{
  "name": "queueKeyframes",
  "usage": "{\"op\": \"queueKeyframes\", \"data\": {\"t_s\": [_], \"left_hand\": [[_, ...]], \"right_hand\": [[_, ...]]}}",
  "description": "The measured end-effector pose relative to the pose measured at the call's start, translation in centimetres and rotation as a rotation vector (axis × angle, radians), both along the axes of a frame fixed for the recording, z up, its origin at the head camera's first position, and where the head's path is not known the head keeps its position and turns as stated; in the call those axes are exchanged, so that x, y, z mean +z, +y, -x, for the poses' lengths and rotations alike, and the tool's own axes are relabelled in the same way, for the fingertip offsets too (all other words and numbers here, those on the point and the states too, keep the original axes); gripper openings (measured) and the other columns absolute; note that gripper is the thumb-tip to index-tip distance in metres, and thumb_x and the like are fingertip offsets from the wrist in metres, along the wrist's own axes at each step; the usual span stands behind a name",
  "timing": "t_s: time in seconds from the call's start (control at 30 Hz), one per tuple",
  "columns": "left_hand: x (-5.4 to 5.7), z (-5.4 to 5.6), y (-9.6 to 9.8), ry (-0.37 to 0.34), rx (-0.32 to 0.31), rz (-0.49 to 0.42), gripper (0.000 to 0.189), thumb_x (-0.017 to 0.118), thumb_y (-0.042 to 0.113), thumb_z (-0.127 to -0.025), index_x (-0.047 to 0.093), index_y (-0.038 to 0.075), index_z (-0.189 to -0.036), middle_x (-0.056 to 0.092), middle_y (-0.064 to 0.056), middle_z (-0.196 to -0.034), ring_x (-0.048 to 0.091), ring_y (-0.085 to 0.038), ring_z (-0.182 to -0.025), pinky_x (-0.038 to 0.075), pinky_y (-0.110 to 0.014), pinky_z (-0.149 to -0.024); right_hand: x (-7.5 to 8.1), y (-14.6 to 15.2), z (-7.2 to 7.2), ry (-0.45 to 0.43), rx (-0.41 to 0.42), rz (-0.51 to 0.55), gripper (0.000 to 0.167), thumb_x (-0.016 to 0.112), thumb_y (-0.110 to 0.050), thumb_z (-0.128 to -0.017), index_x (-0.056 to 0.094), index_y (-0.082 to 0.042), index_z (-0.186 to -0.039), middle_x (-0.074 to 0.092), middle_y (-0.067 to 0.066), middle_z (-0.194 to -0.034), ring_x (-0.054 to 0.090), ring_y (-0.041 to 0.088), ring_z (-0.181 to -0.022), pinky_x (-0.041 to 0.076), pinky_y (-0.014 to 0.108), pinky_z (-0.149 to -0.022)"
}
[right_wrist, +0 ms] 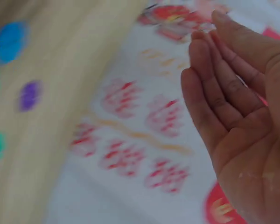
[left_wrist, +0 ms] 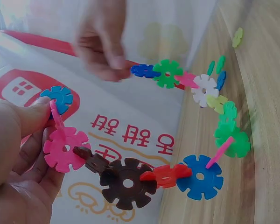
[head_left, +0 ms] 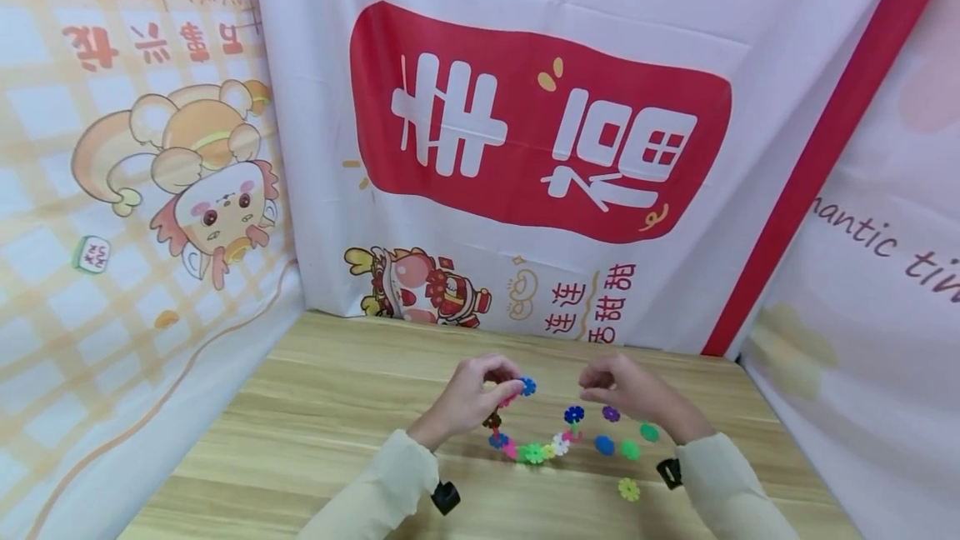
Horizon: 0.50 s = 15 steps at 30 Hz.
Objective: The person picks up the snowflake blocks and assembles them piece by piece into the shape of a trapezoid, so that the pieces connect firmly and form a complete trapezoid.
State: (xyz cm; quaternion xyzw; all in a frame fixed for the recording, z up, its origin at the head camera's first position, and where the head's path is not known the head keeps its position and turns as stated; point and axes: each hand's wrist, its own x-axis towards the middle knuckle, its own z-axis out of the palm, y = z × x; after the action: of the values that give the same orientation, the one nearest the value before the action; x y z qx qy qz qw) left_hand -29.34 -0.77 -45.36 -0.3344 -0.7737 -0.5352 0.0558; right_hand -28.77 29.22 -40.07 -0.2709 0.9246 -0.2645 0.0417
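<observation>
A chain of notched plastic snowflake discs (head_left: 533, 453) hangs in a curve low over the wooden table. My left hand (head_left: 476, 394) pinches one end of it, where a pink disc (left_wrist: 54, 112) and a light blue disc (left_wrist: 63, 98) meet between thumb and fingers. From there run pink, dark brown, red, blue, green, yellow and white discs. A dark blue disc (head_left: 574, 414) tops the other end. Beyond that end my right hand (head_left: 637, 394) is raised, fingers loosely bent. In the right wrist view nothing lies between its thumb and fingertips.
Loose discs lie on the table (head_left: 315, 423) under and beside the right hand: purple (head_left: 611, 413), blue (head_left: 604, 445), green (head_left: 629, 449), another green (head_left: 649, 432) and yellow (head_left: 628, 489). Printed cloth (head_left: 315, 148) hangs behind the table and along both sides.
</observation>
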Motion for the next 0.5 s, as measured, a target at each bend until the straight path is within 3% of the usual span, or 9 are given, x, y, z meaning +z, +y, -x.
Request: {"op": "queueKeyframes", "data": {"t_s": [0.1, 0.3, 0.5], "left_hand": [[0.0, 0.0, -0.3, -0.014, 0.008, -0.012, 0.003, 0.071, 0.025, -0.103, 0.074, 0.023, -0.102, 0.073, 0.005, -0.093, 0.067, -0.011, -0.082, 0.060, -0.025, -0.076], [-0.1, 0.0, -0.4, -0.048, -0.001, -0.028, 0.004, 0.071, 0.025, -0.102, 0.074, 0.022, -0.103, 0.073, 0.003, -0.094, 0.067, -0.012, -0.083, 0.061, -0.025, -0.077], [-0.2, 0.1, -0.4, -0.075, -0.005, -0.039, 0.006, 0.071, 0.026, -0.103, 0.074, 0.021, -0.104, 0.073, 0.002, -0.095, 0.068, -0.013, -0.083, 0.060, -0.024, -0.075]], "right_hand": [[-2.9, 2.3, 0.4, -0.021, -0.057, -0.053, 0.006, 0.079, -0.013, -0.096, 0.077, -0.011, -0.101, 0.075, -0.003, -0.092, 0.068, 0.007, -0.081, 0.059, 0.021, -0.072], [-8.5, 5.0, 0.4, -0.090, -0.082, -0.090, 0.017, 0.082, -0.008, -0.091, 0.078, -0.003, -0.107, 0.077, 0.005, -0.099, 0.067, 0.011, -0.085, 0.061, 0.028, -0.074], [-10.4, 5.5, 0.0, -0.080, -0.071, -0.041, 0.015, 0.085, -0.013, -0.089, 0.078, -0.007, -0.100, 0.072, 0.001, -0.093, 0.061, 0.004, -0.079, 0.055, 0.021, -0.068]]}}
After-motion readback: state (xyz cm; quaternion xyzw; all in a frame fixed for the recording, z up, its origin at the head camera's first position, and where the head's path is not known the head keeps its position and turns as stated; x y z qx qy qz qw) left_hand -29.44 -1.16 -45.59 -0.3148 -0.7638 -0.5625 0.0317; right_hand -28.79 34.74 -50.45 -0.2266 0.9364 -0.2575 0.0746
